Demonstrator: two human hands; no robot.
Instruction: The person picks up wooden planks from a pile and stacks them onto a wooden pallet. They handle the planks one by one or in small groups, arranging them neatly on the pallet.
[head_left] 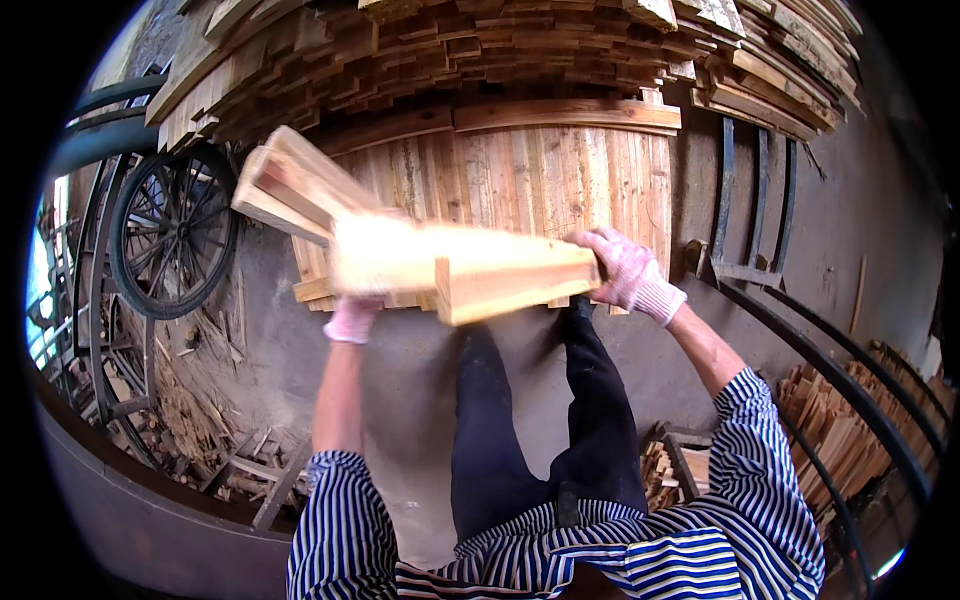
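Several pale wooden boards [520, 280] are held up in front of me as a loose bundle, partly smeared by motion. My right hand [628, 270], in a pinkish-white knit glove, grips their right end. Below the bundle's middle is my left hand [355, 316] in a similar glove, its fingers mostly hidden behind the wood. The far-left ends of the boards fan apart and tilt away from me. Under the bundle lies a low, flat layer of boards [520, 180] set side by side, with longer boards [560, 115] laid across its far edge.
A tall lumber stack [430, 60] rises at the back, with more boards [780, 70] at far right. A spoked cart wheel [178, 230] stands left above wood scraps [200, 390]. Dark metal cart rails [830, 360] run along the right, near another wood pile [830, 400].
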